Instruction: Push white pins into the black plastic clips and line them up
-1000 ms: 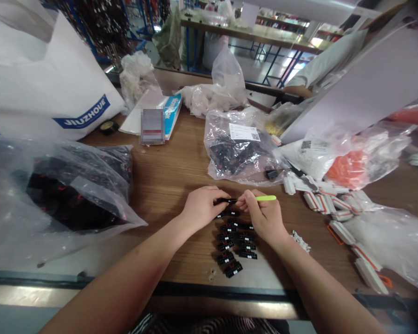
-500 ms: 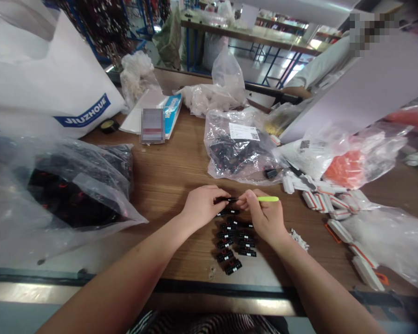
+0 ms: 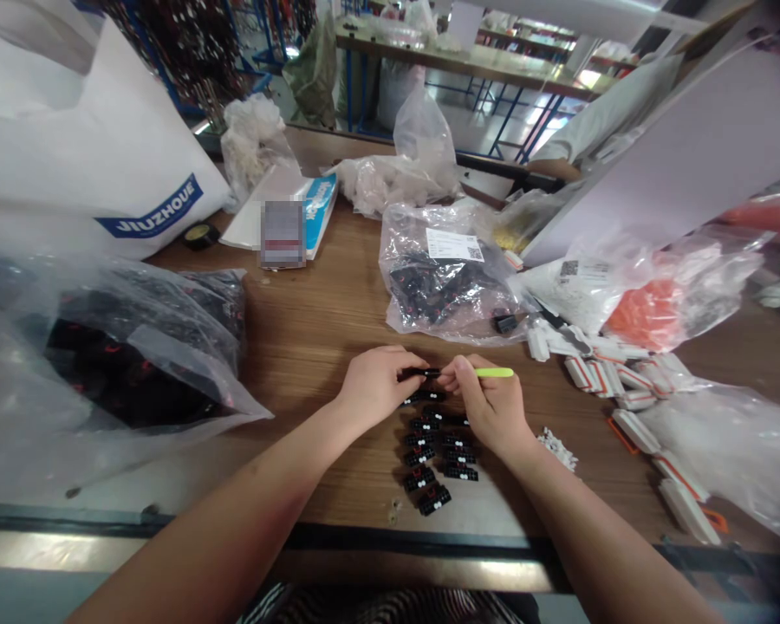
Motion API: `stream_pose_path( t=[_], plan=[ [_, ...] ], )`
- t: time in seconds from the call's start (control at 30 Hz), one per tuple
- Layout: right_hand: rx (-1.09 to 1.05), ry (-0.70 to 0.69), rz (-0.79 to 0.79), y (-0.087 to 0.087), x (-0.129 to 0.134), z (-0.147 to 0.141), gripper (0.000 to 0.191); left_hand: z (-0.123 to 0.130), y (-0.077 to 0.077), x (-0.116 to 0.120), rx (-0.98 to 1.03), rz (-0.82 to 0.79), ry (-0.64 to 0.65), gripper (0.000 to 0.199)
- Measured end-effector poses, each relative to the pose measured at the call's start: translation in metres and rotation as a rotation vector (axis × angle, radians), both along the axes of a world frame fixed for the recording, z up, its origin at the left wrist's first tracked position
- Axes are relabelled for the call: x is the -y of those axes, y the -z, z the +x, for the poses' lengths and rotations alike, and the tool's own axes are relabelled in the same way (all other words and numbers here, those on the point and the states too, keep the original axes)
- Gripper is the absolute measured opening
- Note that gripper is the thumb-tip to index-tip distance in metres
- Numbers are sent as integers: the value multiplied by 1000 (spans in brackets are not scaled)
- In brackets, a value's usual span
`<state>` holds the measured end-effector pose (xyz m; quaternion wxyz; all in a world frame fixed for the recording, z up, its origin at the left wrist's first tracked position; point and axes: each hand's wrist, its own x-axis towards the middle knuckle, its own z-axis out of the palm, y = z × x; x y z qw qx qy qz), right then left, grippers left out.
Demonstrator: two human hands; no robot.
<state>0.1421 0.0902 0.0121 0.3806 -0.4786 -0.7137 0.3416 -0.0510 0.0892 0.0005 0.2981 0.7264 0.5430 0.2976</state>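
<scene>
My left hand (image 3: 375, 381) is closed, its thumb and fingers pinching a small black plastic connector (image 3: 409, 373). Between the fingers and thumb of my right hand (image 3: 494, 406) is a slim tool with a yellow-green handle (image 3: 496, 373). Its dark thin end points left and meets the connector or lies right beside it; which one I cannot tell. Below both hands, several black connectors with white dots (image 3: 434, 500) lie in two loose columns on the wooden table (image 3: 312, 321). A little heap of tiny white pieces (image 3: 557, 448) lies beside my right wrist.
Left stands a clear bag of black parts (image 3: 136, 364) with a white printed bag (image 3: 104, 165) behind. Ahead lies a labelled bag of black parts (image 3: 438, 277). White-and-orange plastic pieces (image 3: 624, 381) and clear bags crowd the right. Another person's sleeve (image 3: 607, 113) shows behind a panel.
The tool and my right hand have shifted very slightly left. My left hand keeps its hold on the connector in nearly the same place.
</scene>
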Motion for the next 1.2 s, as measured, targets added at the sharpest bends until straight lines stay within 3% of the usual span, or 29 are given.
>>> stream_pose_path(
  t=[0.4,0.67,0.83,1.2],
  plan=[
    [-4,12,-76,0,-5,-5,41,-1,-4,2,-46,10,29,18],
    [-109,82,20,-2,1,8,38,-16,-8,3,135,-35,32,24],
    [-81,25,20,3,-2,10,36,-23,-8,4,159,-29,20,25],
    [-54,-7,62,6,-4,8,37,-5,3,-7,100,-17,78,15]
  ],
)
